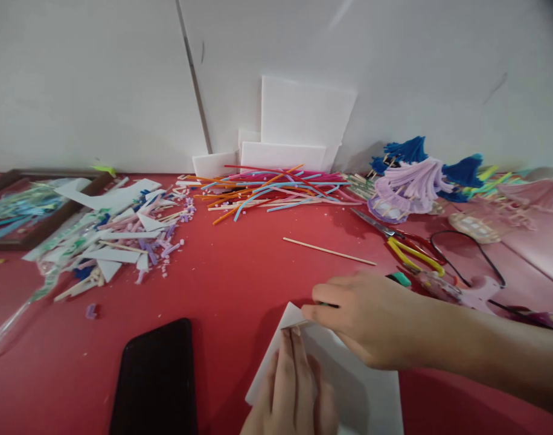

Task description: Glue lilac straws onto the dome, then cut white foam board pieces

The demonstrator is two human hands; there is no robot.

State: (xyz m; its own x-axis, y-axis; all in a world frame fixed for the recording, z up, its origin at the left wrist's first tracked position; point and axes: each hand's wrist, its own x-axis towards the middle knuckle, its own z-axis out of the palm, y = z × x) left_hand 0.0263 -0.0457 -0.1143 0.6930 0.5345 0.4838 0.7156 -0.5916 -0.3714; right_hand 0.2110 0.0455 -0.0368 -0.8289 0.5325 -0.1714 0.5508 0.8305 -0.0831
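A white board lies on the red table at the lower centre. My left hand rests on it, its fingers stretched out and pressing near the board's upper corner, beside a thin pale strip. Just right of those fingertips, my right hand is curled with its fingers bent together over the board's upper edge; whatever they hold is too small to make out. A thin wooden stick lies on the table beyond my right hand.
A black phone lies at the lower left. White and coloured scraps are heaped behind it. Pipe cleaners lie at the back, before white boards. Scissors, yellow-handled pliers, a glue gun and fuzzy models occupy the right.
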